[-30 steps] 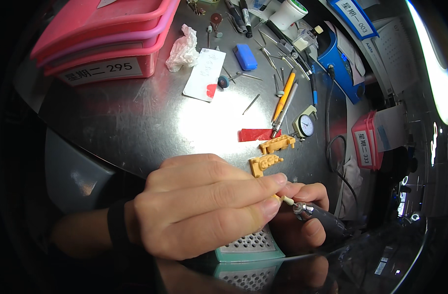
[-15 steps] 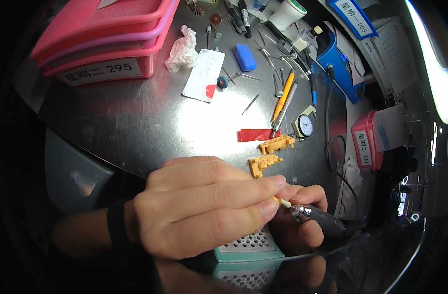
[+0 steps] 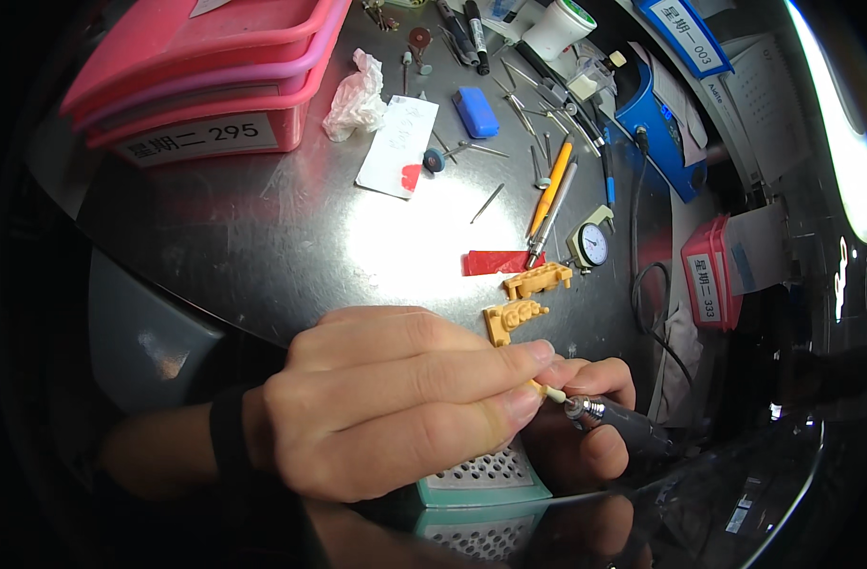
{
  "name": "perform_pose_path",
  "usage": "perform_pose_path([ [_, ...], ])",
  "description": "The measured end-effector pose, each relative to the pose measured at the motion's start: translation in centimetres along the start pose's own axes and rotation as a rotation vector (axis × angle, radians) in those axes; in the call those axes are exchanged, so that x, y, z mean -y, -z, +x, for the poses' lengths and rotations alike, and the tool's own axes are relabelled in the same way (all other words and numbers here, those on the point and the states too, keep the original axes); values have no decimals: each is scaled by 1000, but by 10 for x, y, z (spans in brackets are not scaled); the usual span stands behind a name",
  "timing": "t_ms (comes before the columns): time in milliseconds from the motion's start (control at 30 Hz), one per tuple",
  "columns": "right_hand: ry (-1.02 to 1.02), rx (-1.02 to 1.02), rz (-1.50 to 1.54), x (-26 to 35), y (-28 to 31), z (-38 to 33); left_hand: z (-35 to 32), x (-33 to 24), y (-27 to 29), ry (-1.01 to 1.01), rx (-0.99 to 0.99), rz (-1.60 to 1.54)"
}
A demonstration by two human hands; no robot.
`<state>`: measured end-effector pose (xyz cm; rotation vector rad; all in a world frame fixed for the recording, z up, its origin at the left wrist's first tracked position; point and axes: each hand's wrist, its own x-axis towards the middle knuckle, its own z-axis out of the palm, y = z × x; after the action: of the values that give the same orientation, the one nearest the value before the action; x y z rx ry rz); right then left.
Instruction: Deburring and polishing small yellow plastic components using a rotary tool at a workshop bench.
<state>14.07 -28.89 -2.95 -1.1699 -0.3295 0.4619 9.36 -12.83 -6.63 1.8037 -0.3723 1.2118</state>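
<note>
Polished steel fills the view, a cluttered desk (image 3: 263, 237) glaring under a work light. At far left, stacked pink trays (image 3: 196, 76) sit at the back edge, with a crumpled tissue (image 3: 356, 95), a white card (image 3: 398, 147) and a blue eraser-like block (image 3: 475, 111) beside them. Lower down, the left hand (image 3: 396, 398) is curled nearly closed, thumb and forefinger pinching a small yellowish piece (image 3: 536, 387) that is mostly hidden by the fingertips. Just right of it, the right hand (image 3: 585, 427) is wrapped around a slim grinding handpiece (image 3: 623, 427), its pale tip touching the pinched piece above a green perforated tray (image 3: 481, 474). Two orange tooth models (image 3: 524, 302) lie on the steel just beyond the hands, near a red strip (image 3: 500, 262), pens (image 3: 550, 199) and a dial gauge (image 3: 591, 245). Judging by this, trimming appears under way on one piece, the two models set apart and untouched.
</note>
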Motion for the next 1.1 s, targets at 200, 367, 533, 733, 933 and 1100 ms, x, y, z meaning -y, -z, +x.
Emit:
perform_pose_path([
  [200, 8, 57, -1, -3, 8, 1, 1, -1, 1, 13, 2, -11],
  [367, -16, -72, 15, 1, -5, -1, 1, 0, 0, 6, 3, -7],
  [533, 54, 27, 15, -4, 1, -3, 0, -2, 1, 11, 4, -24],
  [733, 33, -42, 0, -1, -5, -3, 1, -1, -1, 10, -8, -24],
  [933, 122, 69, 7, -10, 4, 1, 1, 0, 1, 16, 4, -25],
  [1100, 127, 120, 37, -8, 11, 3, 1, -1, -2, 8, -17, -46],
])
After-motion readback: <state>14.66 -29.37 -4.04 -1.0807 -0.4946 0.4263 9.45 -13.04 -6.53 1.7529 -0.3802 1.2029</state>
